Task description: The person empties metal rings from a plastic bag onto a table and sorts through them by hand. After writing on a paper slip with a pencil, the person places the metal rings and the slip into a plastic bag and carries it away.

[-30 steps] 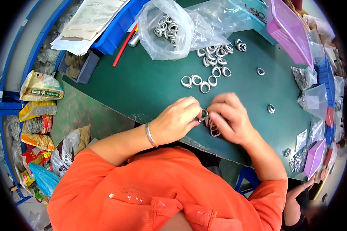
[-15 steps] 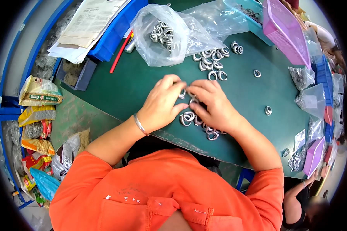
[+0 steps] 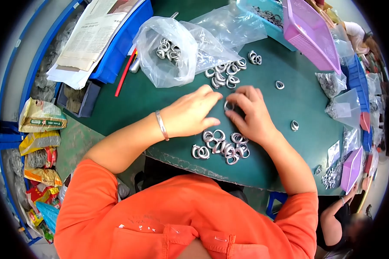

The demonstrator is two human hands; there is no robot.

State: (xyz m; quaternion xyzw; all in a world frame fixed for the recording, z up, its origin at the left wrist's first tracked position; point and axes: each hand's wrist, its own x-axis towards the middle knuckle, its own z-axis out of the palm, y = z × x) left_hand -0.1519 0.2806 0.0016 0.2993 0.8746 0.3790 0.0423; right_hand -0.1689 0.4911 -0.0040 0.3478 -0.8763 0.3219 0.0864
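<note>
Over the green table, my left hand (image 3: 193, 113) has its thumb and fingers apart, with nothing between them. To its right, my right hand (image 3: 253, 114) is slightly blurred, its thumb and fingertips closed on a metal ring (image 3: 229, 105). Just below both hands lies a pile of metal rings (image 3: 229, 149) near the table's front edge. Beyond the hands is a second group of rings (image 3: 222, 74), beside a clear plastic bag (image 3: 183, 71) that holds more rings.
A blue bin (image 3: 119, 56) with papers stands at the back left, near a red stick (image 3: 124, 77). Teal (image 3: 285, 41) and pink baskets (image 3: 315, 39) are at the back right. Single rings (image 3: 279, 85) lie right of my hands. Another person's arm (image 3: 331, 220) shows at lower right.
The near pile of rings has grown and the far group has shrunk. My hands moved away from the front edge, then drew apart. The view has shifted a little.
</note>
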